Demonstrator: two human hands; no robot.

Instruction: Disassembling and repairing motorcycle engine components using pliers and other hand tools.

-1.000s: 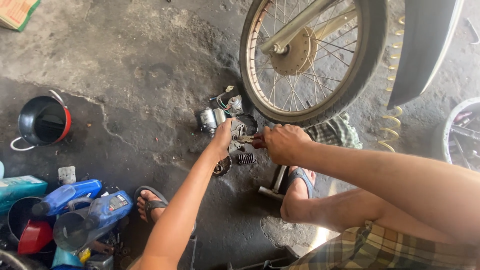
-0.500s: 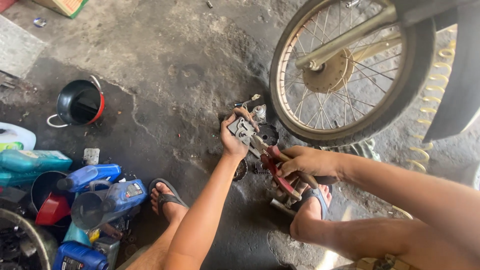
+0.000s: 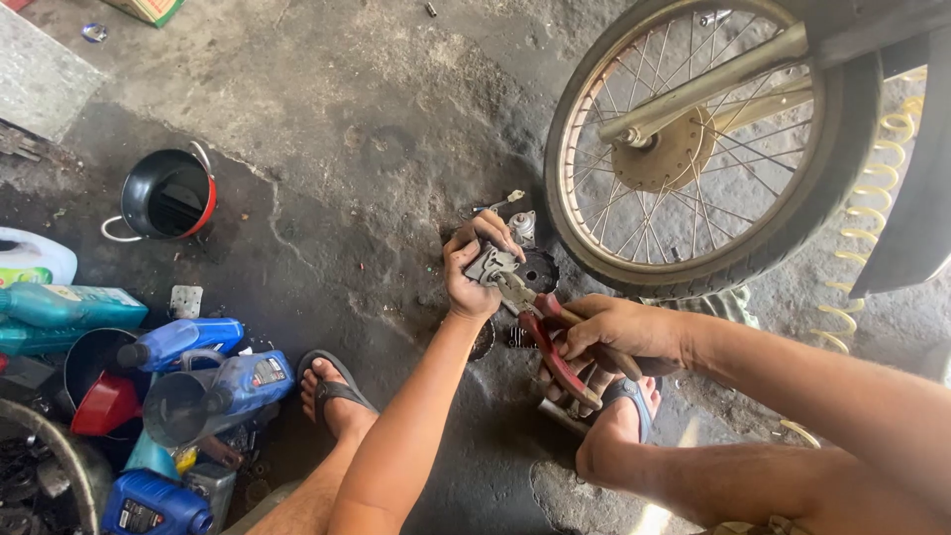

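Item: small grey metal part, approx. centre of head view, held just above the oil-stained concrete floor. L hand closed around it, fingers wrapped over top and thumb side, palm toward the pliers; part sits at the fingertip end of that hand, so L hand is the nearer, in contact. R hand sits to the right and slightly lower, closed on the red-handled pliers. Pliers' long axis runs diagonal: handle ends low-right near the R foot's sandal, nose up-left, reaching the part's lower right edge. Whether the nose actually bites the part or only touches it: can't tell, L fingers cover the join. Hands are apart from each other, bridged by the tool. Just behind the part, on the floor: dark round component w/ holes, plus a small pale fitting w/ short wire. Motorbike wheel, spoked, w/ hub and fork leg, stands close beyond, upper right. L foot in sandal lower-centre. Far left, well apart: black funnel w/ red rim, blue oil bottles, teal bottle, red cup. Yellow coiled hose at right edge.
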